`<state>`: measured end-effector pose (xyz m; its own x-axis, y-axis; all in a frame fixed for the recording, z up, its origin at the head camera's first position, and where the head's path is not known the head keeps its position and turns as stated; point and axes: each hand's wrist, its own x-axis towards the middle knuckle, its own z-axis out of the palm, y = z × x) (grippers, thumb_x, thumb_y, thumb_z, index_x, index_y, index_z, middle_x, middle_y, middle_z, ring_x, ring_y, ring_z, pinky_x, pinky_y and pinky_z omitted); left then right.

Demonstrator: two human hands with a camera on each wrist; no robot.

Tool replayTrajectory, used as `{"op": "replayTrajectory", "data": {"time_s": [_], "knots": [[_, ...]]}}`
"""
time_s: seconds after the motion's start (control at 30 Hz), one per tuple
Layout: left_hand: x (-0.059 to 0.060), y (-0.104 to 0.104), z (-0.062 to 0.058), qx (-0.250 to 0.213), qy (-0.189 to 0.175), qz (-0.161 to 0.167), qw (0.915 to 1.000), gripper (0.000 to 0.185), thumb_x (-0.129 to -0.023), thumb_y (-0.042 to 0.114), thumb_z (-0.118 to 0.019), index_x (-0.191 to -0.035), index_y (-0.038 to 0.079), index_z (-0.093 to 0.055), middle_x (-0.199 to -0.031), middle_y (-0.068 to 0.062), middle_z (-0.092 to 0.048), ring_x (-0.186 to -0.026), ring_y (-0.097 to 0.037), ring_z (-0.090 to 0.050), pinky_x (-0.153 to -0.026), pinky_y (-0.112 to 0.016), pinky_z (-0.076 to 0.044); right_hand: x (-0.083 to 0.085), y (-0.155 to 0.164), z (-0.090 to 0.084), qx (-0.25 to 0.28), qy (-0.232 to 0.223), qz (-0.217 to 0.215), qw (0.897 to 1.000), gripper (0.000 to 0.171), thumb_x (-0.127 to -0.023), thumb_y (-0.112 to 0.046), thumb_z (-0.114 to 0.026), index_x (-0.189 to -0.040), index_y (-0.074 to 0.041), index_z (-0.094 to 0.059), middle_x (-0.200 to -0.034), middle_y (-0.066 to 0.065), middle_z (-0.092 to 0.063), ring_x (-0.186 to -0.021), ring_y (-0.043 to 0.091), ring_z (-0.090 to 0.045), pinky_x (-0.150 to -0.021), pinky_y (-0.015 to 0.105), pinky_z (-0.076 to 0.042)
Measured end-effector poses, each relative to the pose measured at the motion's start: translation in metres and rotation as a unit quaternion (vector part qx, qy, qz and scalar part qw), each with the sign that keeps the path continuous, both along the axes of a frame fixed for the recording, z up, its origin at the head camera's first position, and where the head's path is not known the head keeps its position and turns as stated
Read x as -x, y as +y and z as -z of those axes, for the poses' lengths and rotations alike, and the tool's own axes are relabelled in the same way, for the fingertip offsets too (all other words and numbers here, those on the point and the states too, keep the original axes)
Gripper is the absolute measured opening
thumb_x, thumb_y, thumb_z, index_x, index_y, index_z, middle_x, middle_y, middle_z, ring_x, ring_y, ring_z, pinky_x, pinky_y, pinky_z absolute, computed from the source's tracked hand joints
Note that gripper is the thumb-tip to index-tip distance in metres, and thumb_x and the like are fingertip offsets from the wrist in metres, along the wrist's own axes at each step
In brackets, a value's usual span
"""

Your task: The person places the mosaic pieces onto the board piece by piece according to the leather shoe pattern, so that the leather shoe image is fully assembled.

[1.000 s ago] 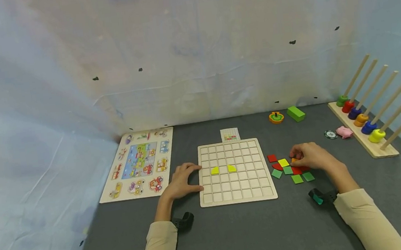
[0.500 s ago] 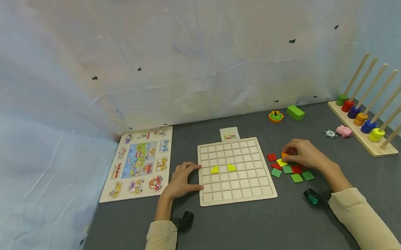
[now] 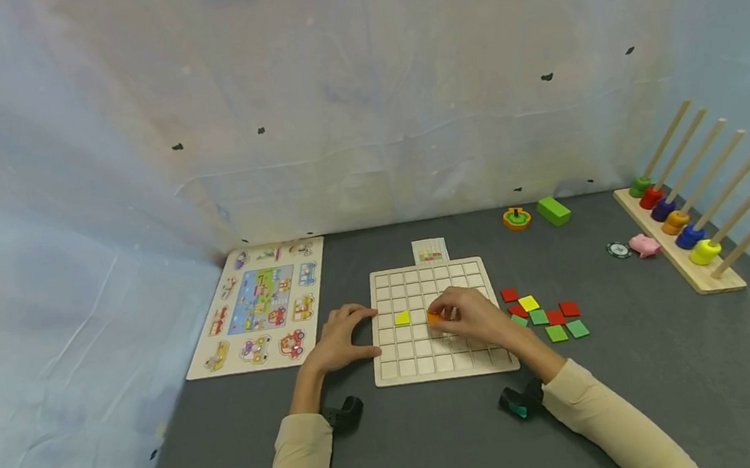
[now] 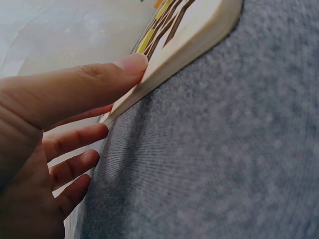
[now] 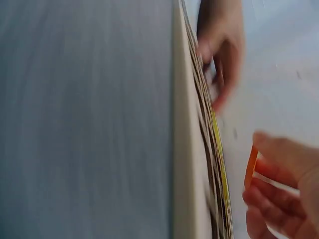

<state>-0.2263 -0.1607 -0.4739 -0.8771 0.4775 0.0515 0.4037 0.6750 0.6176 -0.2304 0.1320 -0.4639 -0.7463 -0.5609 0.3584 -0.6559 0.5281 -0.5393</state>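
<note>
Right hand (image 3: pixel 476 318) now beyond small flat red-green-yellow tiles (image 3: pixel 539 317); fingers pinch thin orange tile (image 3: pixel 435 317), gridded pale-wood board (image 3: pixel 425 367) beneath: seemingly mid-transfer. Left hand (image 3: pixel 338 340): fingers spread, touching board edge.

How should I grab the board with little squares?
I'd probably grip the wooden grid board by its left and right edges, coming from both sides: it lies flat, and a printed card sits at its far edge. Keep it level; a yellow tile rests on it.

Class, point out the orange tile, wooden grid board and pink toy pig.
Orange tile (image 5: pixel 251 167), right wrist view: visible edge.
Wooden grid board (image 3: pixel 421 332), head view: bare cell.
Pink toy pig (image 3: pixel 643 246), head view: body.
</note>
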Motion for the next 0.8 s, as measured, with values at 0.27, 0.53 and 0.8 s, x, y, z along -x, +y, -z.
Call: {"op": "replayTrajectory", "data": {"time_s": [0.27,0.53,0.8], "knots": [[0.000,0.000,0.001,0.000,0.004,-0.001,1.0000,0.065,-0.076,0.034,-0.077,-0.132,0.015,-0.052,-0.132,-0.008,-0.042,-0.120,-0.032,-0.034,-0.097,-0.058,-0.027,-0.007,-0.052,0.006,-0.047,0.060,0.004,0.997,0.023,-0.077,-0.025,-0.078,-0.094,-0.012,-0.071,-0.085,-0.002,-0.065,-0.070,0.008,-0.057,-0.062,0.020,-0.046],[0.000,0.000,0.002,0.002,0.001,-0.003,1.0000,0.065,-0.076,0.033,-0.077,-0.133,0.015,-0.052,-0.133,-0.008,-0.042,-0.121,-0.032,-0.034,-0.097,-0.058,-0.026,-0.012,-0.052,0.011,-0.075,0.096,0.000,0.993,0.010,-0.080,-0.027,-0.075,-0.082,-0.017,-0.075,-0.085,-0.005,-0.065,-0.078,0.009,-0.057,-0.065,0.024,-0.048],[0.000,0.001,0.002,-0.005,-0.002,-0.005,1.0000,0.064,-0.076,0.032,-0.078,-0.132,0.014,-0.052,-0.133,-0.008,-0.042,-0.121,-0.032,-0.033,-0.097,-0.058,-0.026,-0.012,-0.051,0.012,-0.069,0.104,0.009,0.992,0.007,-0.079,-0.022,-0.076,-0.082,-0.017,-0.075,-0.086,-0.004,-0.064,-0.082,0.010,-0.056,-0.068,0.025,-0.049]]}}
